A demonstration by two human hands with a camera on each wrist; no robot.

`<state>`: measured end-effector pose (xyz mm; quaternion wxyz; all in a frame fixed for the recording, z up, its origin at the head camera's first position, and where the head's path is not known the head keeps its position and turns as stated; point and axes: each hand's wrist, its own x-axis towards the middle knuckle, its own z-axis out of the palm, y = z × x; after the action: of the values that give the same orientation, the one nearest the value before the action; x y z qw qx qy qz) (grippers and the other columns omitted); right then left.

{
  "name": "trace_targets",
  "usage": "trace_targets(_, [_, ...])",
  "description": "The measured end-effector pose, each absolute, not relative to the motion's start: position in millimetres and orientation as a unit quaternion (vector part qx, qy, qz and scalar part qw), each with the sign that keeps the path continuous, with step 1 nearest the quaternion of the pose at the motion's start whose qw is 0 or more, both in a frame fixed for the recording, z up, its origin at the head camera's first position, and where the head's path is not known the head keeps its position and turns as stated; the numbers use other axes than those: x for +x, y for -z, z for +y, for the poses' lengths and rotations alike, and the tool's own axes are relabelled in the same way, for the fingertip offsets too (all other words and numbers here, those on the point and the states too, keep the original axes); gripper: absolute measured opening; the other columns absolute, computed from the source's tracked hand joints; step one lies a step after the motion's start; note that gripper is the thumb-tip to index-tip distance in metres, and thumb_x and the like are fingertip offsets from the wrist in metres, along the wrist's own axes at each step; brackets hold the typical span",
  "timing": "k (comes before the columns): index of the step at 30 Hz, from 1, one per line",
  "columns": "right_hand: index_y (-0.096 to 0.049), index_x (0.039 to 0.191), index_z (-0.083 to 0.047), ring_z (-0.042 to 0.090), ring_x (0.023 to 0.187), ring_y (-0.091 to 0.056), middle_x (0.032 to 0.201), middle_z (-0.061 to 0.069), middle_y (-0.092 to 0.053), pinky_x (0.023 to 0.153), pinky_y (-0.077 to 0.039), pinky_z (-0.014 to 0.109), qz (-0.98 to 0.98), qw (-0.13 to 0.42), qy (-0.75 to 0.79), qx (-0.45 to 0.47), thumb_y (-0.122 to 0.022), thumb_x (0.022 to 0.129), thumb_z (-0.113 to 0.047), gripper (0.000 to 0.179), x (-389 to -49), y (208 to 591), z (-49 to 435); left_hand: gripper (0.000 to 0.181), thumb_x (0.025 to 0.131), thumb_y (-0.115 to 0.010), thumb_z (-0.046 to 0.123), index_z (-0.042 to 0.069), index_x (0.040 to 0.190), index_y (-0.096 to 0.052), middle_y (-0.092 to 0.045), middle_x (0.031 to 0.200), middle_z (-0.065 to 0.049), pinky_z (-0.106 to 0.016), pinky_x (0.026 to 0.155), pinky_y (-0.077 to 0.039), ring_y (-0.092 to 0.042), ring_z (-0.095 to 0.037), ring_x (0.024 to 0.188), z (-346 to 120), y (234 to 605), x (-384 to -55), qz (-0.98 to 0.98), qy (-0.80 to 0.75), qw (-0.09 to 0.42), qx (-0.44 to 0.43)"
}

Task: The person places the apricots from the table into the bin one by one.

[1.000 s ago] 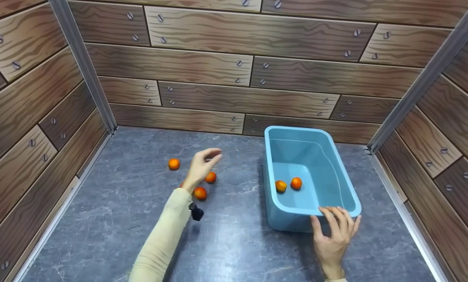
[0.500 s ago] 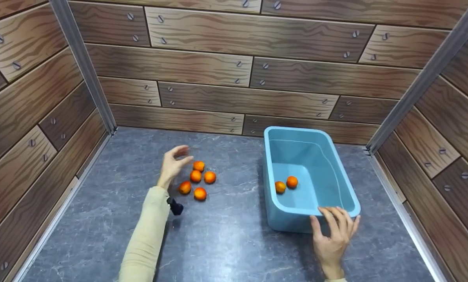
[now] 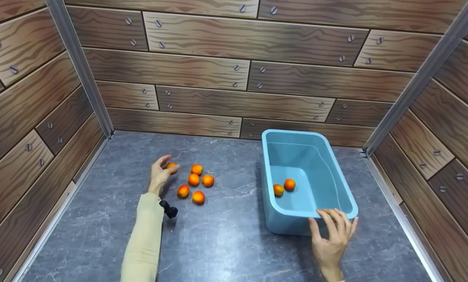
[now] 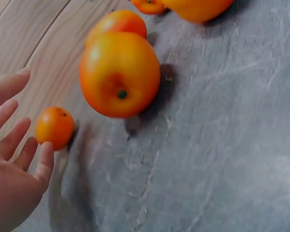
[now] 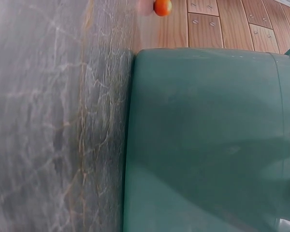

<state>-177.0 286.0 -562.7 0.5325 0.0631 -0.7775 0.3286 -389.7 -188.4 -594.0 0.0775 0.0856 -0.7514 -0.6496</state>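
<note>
My left hand (image 3: pixel 159 174) is at the leftmost tangerine (image 3: pixel 171 168) on the grey floor, with thumb and fingers spread either side of it. In the left wrist view the fingers (image 4: pixel 44 162) look loose, and a tangerine (image 4: pixel 55 128) shows just beyond their tips; contact cannot be made out. My right hand (image 3: pixel 331 243) grips the near right rim of the blue bin (image 3: pixel 289 224), fingers over the edge and thumb against the outer wall. The bin's outer wall (image 5: pixel 208 121) fills much of the right wrist view. Two tangerines (image 3: pixel 289 184) lie inside the bin.
Several more tangerines (image 3: pixel 193 179) lie loosely grouped to the right of my left hand. Wood-patterned walls (image 3: pixel 202 70) enclose the floor at the back and both sides. A black device (image 3: pixel 169 209) sits on my left wrist.
My left hand has swung left from above the group, uncovering those tangerines, to the leftmost one. One tangerine in the bin has rolled slightly left toward the other. My right hand keeps its place.
</note>
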Motion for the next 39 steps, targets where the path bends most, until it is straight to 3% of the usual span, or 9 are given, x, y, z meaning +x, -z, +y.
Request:
trace_targets(9, [-0.076, 0.101, -0.009, 0.030, 0.116, -0.051, 0.104, 0.015, -0.068, 0.117, -0.003, 0.065, -0.781, 0.529, -0.328, 0.059, -0.077, 0.084, -0.037, 0.033, -176.5, 563.3, 284.2, 0.054, 0.089, -0.068, 0.002, 0.002, 0.141, -0.050, -0.048, 0.145, -0.019, -0.045, 0.112, -0.035, -0.044, -0.032, 0.132, -193.6, 601.6, -390.7, -0.781, 0.618, 0.044, 0.077])
trace_targets(18, [-0.076, 0.101, -0.009, 0.028, 0.117, -0.051, 0.105, 0.015, -0.068, 0.116, -0.003, 0.066, -0.782, 0.526, -0.329, 0.057, -0.078, 0.083, -0.034, 0.031, -175.2, 563.7, 284.4, 0.045, 0.086, -0.064, -0.007, 0.000, 0.130, -0.057, -0.055, 0.132, -0.021, -0.045, 0.106, -0.039, -0.050, -0.033, 0.120, -190.7, 604.2, -391.2, -0.791, 0.601, 0.048, 0.102])
trace_targets(28, [-0.076, 0.101, -0.009, 0.037, 0.113, -0.050, 0.105, 0.016, -0.067, 0.117, -0.003, 0.065, -0.782, 0.527, -0.327, 0.065, -0.076, 0.086, -0.036, 0.032, -175.9, 562.2, 284.6, 0.045, 0.084, -0.070, -0.002, 0.001, 0.127, -0.058, -0.056, 0.126, -0.018, -0.041, 0.101, -0.042, -0.051, -0.030, 0.115, -186.2, 604.9, -390.6, -0.783, 0.606, 0.060, 0.128])
trace_targets(39, [-0.076, 0.102, -0.010, 0.030, 0.117, -0.051, 0.105, 0.015, -0.067, 0.116, -0.004, 0.067, -0.788, 0.522, -0.323, 0.055, -0.078, 0.084, -0.033, 0.029, -173.6, 561.7, 284.6, 0.038, 0.082, -0.076, 0.002, 0.007, 0.119, -0.069, -0.064, 0.120, -0.015, -0.024, 0.074, -0.049, -0.058, -0.024, 0.098, -175.1, 582.4, -385.6, -0.753, 0.639, 0.103, 0.117])
